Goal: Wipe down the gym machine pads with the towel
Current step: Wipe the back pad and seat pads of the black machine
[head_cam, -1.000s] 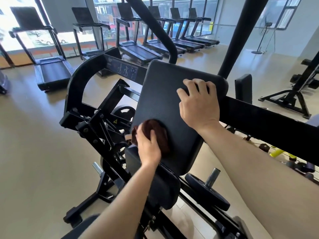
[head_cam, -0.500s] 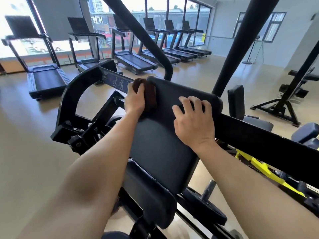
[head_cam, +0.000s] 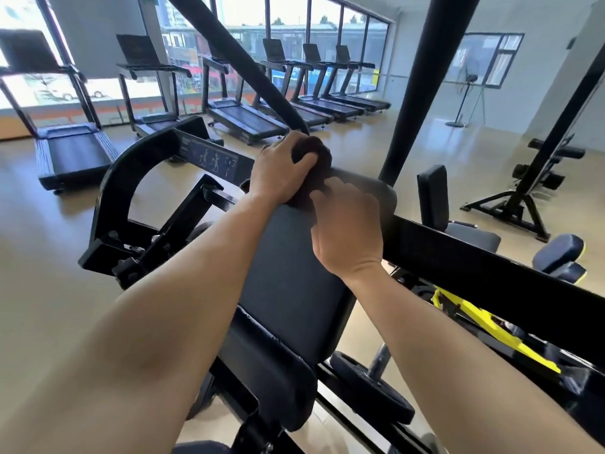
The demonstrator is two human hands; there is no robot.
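Two hands on the pad: left hand clenches the brown towel at its top edge, right hand lies open, apparently steadying it.

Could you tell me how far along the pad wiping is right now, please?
Done: cannot tell, no wet trace shows. In hand: left hand presses the towel on the upper pad's top edge; right hand rests there. Left: lower pad untouched.

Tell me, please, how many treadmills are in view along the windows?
6. One at far left, one next to it, one behind the slanted bar, and three close together further right. Machine parts may hide more.
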